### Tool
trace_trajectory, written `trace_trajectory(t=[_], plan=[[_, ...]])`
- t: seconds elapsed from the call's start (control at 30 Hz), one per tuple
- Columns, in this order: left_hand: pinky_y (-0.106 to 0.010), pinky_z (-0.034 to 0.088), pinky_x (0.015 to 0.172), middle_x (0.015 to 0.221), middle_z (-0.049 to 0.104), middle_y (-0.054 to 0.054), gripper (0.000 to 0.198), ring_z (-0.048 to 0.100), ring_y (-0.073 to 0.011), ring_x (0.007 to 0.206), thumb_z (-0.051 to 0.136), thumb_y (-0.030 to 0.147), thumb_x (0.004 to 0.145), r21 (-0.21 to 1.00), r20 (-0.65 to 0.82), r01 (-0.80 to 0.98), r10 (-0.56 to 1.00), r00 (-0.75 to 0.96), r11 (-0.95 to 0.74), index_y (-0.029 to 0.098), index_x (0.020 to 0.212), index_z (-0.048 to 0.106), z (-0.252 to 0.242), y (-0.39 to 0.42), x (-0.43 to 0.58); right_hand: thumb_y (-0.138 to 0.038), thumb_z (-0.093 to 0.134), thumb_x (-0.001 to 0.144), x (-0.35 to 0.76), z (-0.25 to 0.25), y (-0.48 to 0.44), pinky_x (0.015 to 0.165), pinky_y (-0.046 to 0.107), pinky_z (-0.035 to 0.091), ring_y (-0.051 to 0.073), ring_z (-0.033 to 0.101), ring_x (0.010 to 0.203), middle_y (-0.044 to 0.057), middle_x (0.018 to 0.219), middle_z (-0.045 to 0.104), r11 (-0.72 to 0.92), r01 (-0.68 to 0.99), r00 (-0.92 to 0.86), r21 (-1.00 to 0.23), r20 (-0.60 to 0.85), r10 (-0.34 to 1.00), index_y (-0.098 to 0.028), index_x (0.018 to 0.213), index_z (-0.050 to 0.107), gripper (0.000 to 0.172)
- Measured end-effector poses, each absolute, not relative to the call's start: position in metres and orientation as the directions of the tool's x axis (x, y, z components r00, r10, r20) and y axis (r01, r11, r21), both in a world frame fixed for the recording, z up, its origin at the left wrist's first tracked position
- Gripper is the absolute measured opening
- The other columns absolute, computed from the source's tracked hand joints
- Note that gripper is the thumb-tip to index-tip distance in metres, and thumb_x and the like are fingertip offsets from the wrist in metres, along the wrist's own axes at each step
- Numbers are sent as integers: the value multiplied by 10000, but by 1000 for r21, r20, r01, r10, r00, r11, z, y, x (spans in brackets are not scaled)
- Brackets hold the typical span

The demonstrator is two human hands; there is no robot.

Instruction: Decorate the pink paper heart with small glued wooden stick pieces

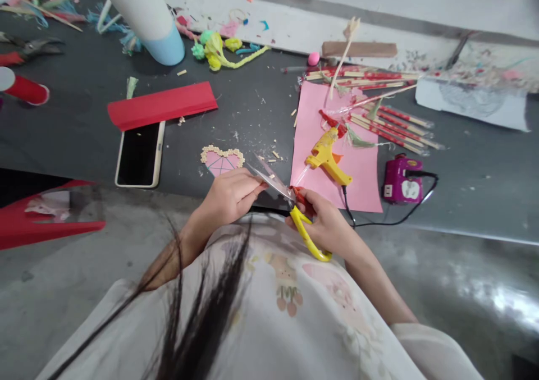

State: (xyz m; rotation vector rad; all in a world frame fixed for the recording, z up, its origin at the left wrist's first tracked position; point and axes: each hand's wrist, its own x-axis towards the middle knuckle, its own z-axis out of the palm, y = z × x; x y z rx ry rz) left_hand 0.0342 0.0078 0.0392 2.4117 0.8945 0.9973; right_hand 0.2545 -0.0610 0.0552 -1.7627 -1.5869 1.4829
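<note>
A pair of scissors with yellow handles (pixel 309 238) is in my right hand (pixel 330 223), blades parted and pointing up to the left. Something red also shows by the right fingers; what it is I cannot tell. My left hand (pixel 231 196) is closed in a pinch beside the blades, and whatever lies between its fingertips is too small to name. Just beyond that hand lies a pink paper heart (pixel 221 162), with dark lines across it and small pale pieces along its upper edge. Short cut stick bits (pixel 275 155) are scattered near the blade tips.
A yellow glue gun (pixel 326 158) rests on pink paper (pixel 311 108), its cord running beside a purple box (pixel 403 181). Wrapped chopsticks (pixel 391 124) lie behind. Leftward are a phone (pixel 138 158), a folded red paper (pixel 164 105) and a bottle (pixel 162 43).
</note>
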Motion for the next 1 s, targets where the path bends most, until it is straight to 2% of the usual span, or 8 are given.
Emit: trace_trajectory(t=[0.13,0.27,0.6,0.73,1.0], plan=[[-207,400,590,567,584,22,335,524,-93,592,545,175,948,537,502,416,674,542,-734,162,616,580,41,10,36,-295,718,698,253,57,-61,555,233,302,93,335,612,-72,694,381,-320,515,-146,-795,-450,881,-218,762,432,302],[-211,390,579,558,563,22,342,505,-94,577,539,178,950,549,483,428,690,539,-718,165,609,571,44,10,37,-300,738,671,251,56,-61,527,226,282,85,326,582,-78,666,375,-362,482,-113,-798,-466,877,-208,783,483,294],[-222,411,588,580,600,5,354,539,-106,592,515,180,957,516,469,478,702,536,-711,167,608,573,43,10,37,-344,749,651,250,54,-63,536,236,333,95,366,582,-73,671,388,-402,477,-74,-782,-491,868,-217,787,486,322],[-207,403,565,560,594,14,376,539,-93,574,526,187,953,565,446,454,718,535,-689,166,580,571,44,12,35,-358,725,673,250,57,-61,572,246,360,107,407,625,-56,733,443,-356,533,-91,-768,-471,878,-226,797,459,322],[-178,397,550,494,553,41,435,499,-69,504,521,218,964,636,403,347,680,612,-689,167,532,531,53,18,33,-375,712,686,249,64,-59,670,287,410,142,456,712,-12,827,507,-272,570,-139,-775,-418,898,-201,987,535,390]])
